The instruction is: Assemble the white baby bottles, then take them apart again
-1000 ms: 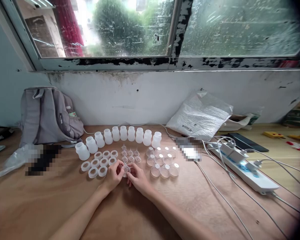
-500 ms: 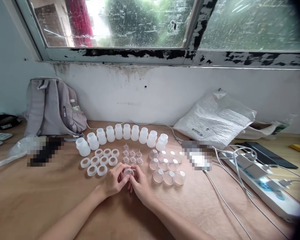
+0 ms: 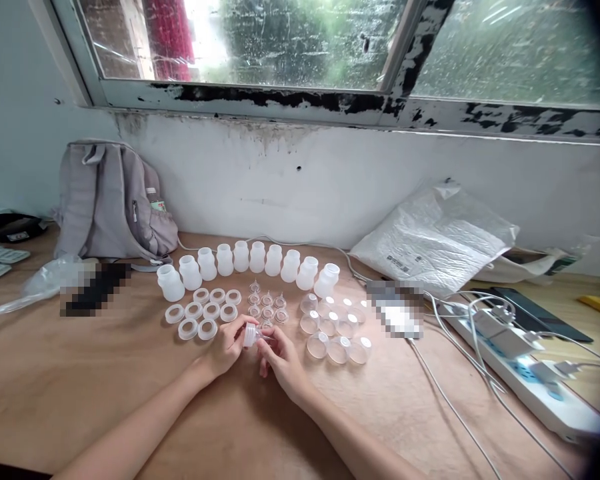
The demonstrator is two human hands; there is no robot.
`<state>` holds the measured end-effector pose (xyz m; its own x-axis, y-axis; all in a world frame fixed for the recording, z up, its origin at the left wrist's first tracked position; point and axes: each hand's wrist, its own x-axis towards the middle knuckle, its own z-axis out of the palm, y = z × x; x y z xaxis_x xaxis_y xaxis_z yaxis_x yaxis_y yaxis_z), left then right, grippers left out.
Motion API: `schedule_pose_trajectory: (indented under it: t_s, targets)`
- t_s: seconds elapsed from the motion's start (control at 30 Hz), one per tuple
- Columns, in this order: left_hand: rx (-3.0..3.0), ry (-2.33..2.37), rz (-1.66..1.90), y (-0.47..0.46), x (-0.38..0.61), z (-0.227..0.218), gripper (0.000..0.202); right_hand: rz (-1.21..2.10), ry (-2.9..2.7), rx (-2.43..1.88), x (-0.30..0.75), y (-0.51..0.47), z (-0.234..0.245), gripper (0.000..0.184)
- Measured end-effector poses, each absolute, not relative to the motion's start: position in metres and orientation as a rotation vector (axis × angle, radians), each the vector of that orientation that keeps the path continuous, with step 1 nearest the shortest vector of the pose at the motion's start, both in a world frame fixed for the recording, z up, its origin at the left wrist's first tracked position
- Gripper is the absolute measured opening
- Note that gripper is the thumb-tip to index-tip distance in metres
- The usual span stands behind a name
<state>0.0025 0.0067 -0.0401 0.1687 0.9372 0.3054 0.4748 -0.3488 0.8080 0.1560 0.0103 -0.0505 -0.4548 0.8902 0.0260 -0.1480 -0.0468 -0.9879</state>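
Note:
Both my hands meet at the middle of the wooden table (image 3: 80, 393). My left hand (image 3: 226, 348) pinches a small white plastic ring (image 3: 250, 335) turned on its side. My right hand (image 3: 280, 357) pinches a small clear teat-like piece (image 3: 263, 337) against that ring. Behind my hands lie several white rings (image 3: 200, 319), several small clear teats (image 3: 267, 307) and several clear domed caps (image 3: 333, 327). An arc of several white bottle-shaped pieces (image 3: 250, 261) stands behind them.
A grey backpack (image 3: 113, 203) leans on the wall at the back left, with a clear plastic bag (image 3: 45, 280) in front of it. A white plastic sack (image 3: 437, 240) lies at the back right. A white power strip (image 3: 525, 373) with plugs and cables runs along the right.
My hands have lifted the ring slightly and turned it on its side, with the clear piece now at its opening. The view has shifted a little to the left and down.

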Motion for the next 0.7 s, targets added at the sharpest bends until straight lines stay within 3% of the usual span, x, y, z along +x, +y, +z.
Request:
schedule_pose_trajectory:
  t_s: [0.2,0.5,0.6,0.7]
  targets:
    - [2.006,1.300,1.015,0.003,0.001,-0.037,0.019,1.472,-1.580,-0.896,0.160,0.004,-0.042,0.023]
    - [2.350,1.339,0.899,0.002,-0.012,-0.031,0.017,1.373,-1.641,-0.943,0.161,0.002,-0.034,0.037]
    - [2.409,1.581,1.213,0.010,-0.041,-0.017,0.016,1.352,-1.629,-0.963,0.162,0.003,-0.037,0.038]
    - [2.231,2.002,1.697,0.024,-0.084,-0.007,0.032,1.394,-1.623,-0.961,0.162,0.005,-0.040,0.034]
